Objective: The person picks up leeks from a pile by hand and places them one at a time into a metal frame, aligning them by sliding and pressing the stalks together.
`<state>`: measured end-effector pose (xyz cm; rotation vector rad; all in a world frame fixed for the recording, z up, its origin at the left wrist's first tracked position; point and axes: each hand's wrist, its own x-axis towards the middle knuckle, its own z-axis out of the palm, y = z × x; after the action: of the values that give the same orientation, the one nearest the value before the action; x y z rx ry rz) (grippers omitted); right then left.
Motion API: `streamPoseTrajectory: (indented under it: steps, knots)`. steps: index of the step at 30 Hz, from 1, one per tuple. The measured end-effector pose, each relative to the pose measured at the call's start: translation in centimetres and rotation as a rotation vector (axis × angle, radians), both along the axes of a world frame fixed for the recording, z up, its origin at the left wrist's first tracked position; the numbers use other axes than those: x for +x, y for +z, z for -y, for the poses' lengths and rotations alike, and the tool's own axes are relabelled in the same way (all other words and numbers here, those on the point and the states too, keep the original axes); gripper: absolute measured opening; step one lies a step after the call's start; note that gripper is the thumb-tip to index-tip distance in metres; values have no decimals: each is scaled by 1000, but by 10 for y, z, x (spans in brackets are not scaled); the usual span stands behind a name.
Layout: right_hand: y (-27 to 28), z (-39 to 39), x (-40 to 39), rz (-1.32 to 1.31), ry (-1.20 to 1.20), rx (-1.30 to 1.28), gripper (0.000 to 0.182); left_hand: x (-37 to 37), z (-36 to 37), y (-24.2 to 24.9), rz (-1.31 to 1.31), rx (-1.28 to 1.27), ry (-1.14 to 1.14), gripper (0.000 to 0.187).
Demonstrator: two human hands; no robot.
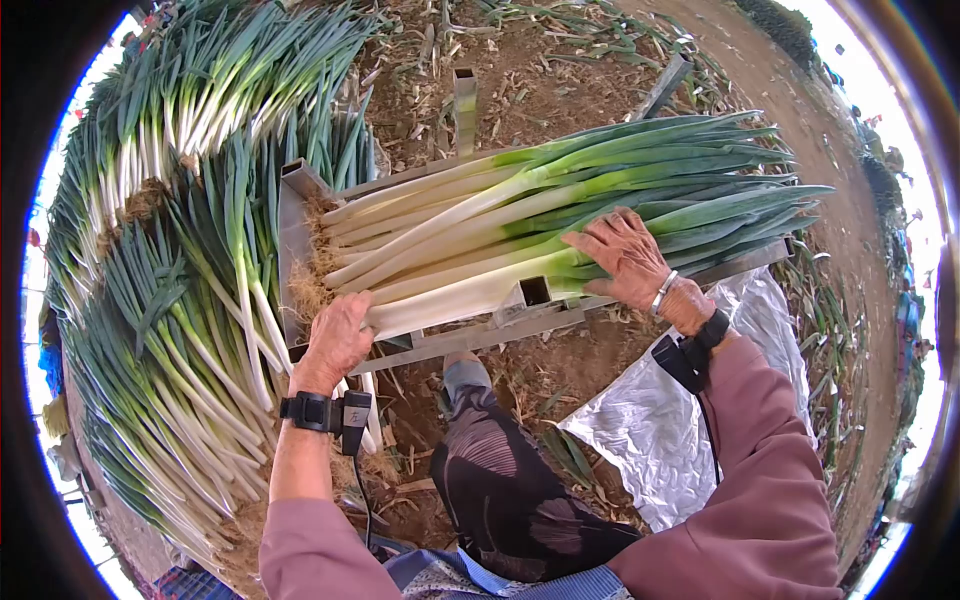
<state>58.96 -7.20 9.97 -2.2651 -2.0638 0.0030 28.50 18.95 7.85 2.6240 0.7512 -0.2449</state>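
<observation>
A stack of long green onions (pixel 450 220) lies across a metal frame (pixel 450 347), white stalks and roots to the left, green leaves to the right. Along the near side is a thick white green onion (pixel 450 300). My left hand (pixel 338 335) is closed around its root end, fingertips partly hidden. Farther right, my right hand (pixel 630 262) curves over the same onion where white turns green, thumb on the near side and fingers on the far side. Bundled roots (pixel 312 260) sit against the frame's upright end plate (pixel 290 215).
Large heaps of green onions (pixel 190 380) cover the ground at left. A crumpled silver sheet (pixel 640 430) lies at lower right. Metal posts (pixel 465 110) rise beyond the stack. Leaf scraps (pixel 560 40) litter the soil, and my leg (pixel 490 450) is below the frame.
</observation>
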Motion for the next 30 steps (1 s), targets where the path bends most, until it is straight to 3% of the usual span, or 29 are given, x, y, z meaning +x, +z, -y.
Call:
streamPoseTrajectory:
  steps: [7,9,10,13,14,17,19,21,27,30]
  knots:
    - [17,-3,-2,-11,52,-105,63,-3,0,16,20,-89,-26,28]
    - [7,5,-8,-105,25,-94,63,-4,6,21,-54,-1,-73,22]
    - [-5,10,-13,-55,29,1,53,-4,7,17,-75,32,-85,18]
    - [-28,11,-21,174,13,112,46,-3,14,4,10,226,-152,10]
    - [-30,12,-22,146,6,100,44,-1,15,5,-55,237,-157,9]
    - [-23,13,-23,135,5,45,47,9,23,5,-19,109,-133,17]
    - [-21,12,-22,136,34,22,49,11,44,-26,266,217,-145,26]
    - [-8,9,-26,49,-16,-60,49,15,59,-27,352,318,-66,33]
    - [7,-3,-19,-48,31,-189,51,9,54,-22,400,234,-66,35]
    - [-5,-6,-14,-134,44,-118,49,10,52,-16,376,204,-74,34]
